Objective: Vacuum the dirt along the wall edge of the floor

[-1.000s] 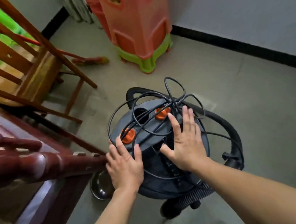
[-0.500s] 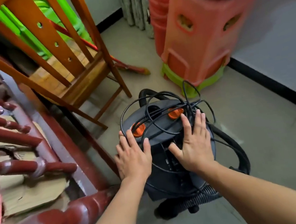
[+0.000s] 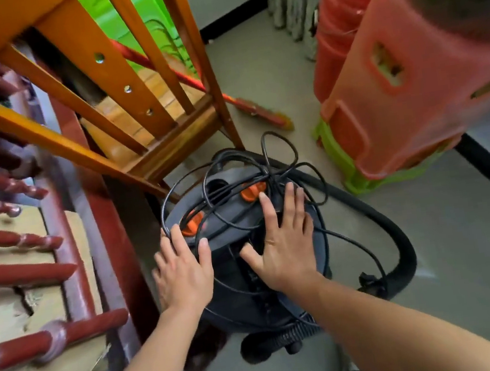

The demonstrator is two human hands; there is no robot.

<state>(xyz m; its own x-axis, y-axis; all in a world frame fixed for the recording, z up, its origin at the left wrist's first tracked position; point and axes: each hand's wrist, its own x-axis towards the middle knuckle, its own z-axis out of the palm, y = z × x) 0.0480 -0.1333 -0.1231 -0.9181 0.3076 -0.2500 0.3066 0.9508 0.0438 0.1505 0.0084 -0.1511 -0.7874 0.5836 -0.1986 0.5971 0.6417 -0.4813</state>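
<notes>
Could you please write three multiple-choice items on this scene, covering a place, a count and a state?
1. Where do the stacked plastic stools stand from the vacuum? A to its left B to its right C on top of it
2. How many orange knobs are on its top? A one B two C four
3. The left hand and right hand are: A flat on the vacuum B clenched above it C out of view
Key: 1 B, the stools fill the right side; 2 B, two show there; 3 A, straight fingers lie on it.
</notes>
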